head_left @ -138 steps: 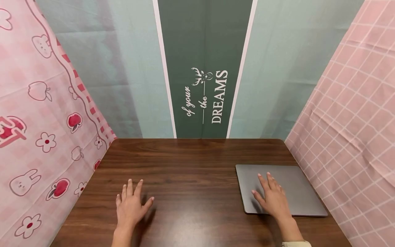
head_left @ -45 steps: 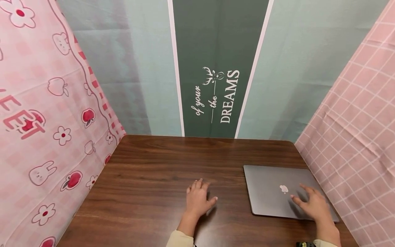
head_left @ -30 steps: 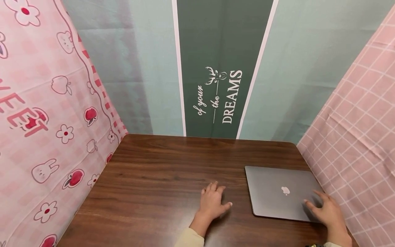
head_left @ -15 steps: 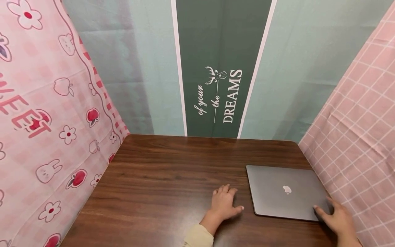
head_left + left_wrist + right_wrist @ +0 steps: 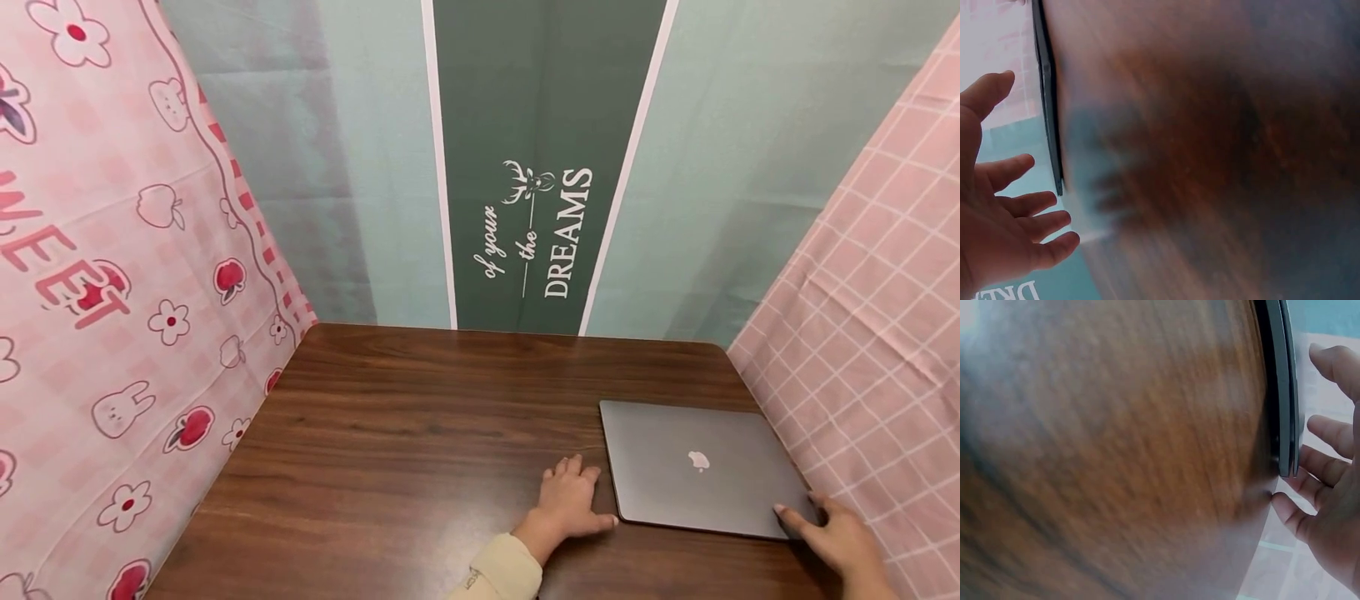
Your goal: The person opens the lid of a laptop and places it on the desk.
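Note:
A closed grey laptop (image 5: 697,492) with a pale apple logo lies flat on the right side of the wooden table. Just left of its near left corner is my left hand (image 5: 568,502), its fingers loosely extended and thumb pointing at the corner. In the left wrist view, that hand's fingers are spread, holding nothing, near the laptop's thin dark edge. At the near right corner, my right hand (image 5: 838,535) has its thumb over the lid and fingers along the right side. The right wrist view has these fingers loosely bent around the corner; whether any touch it is unclear.
Brown wood-grain table (image 5: 420,417) spreads to the left of the laptop. A pink patterned cloth (image 5: 150,250) hangs at the left, a pink grid cloth (image 5: 885,333) close by the right hand, and a green curtain (image 5: 517,100) with lettering at the back.
My left hand has come rightward across the table to the laptop's left side. My right hand has moved from above the lid to the near right corner. The laptop stays on the table.

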Demonstrator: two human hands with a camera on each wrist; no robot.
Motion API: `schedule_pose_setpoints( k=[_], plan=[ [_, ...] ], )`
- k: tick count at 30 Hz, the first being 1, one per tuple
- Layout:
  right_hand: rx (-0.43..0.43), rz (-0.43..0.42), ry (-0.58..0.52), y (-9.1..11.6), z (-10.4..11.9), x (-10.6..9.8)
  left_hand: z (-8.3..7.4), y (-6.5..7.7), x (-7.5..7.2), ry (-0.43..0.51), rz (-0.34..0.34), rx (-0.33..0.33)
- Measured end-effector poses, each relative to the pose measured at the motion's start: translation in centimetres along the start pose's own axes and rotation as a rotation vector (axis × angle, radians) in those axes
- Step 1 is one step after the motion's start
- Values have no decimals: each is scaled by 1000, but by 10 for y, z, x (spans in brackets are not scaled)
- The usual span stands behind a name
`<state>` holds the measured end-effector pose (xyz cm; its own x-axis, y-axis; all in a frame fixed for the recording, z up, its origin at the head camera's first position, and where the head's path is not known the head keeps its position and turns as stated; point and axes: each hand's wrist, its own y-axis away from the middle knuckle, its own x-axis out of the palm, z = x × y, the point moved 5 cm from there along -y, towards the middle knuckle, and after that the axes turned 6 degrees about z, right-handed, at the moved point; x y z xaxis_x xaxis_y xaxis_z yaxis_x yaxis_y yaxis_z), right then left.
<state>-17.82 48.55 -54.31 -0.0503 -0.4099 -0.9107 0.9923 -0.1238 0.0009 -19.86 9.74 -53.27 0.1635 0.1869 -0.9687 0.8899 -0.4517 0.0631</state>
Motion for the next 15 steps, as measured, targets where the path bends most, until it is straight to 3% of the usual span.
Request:
schedule_pose_setpoints(
  k=[7,15],
  plan=[
    [9,94,-25,-3,-3,0,-2,-4,10,-4,100,-30],
    [39,226,-71,-3,-12,4,-8,-11,16,-39,133,-27]
  ],
)
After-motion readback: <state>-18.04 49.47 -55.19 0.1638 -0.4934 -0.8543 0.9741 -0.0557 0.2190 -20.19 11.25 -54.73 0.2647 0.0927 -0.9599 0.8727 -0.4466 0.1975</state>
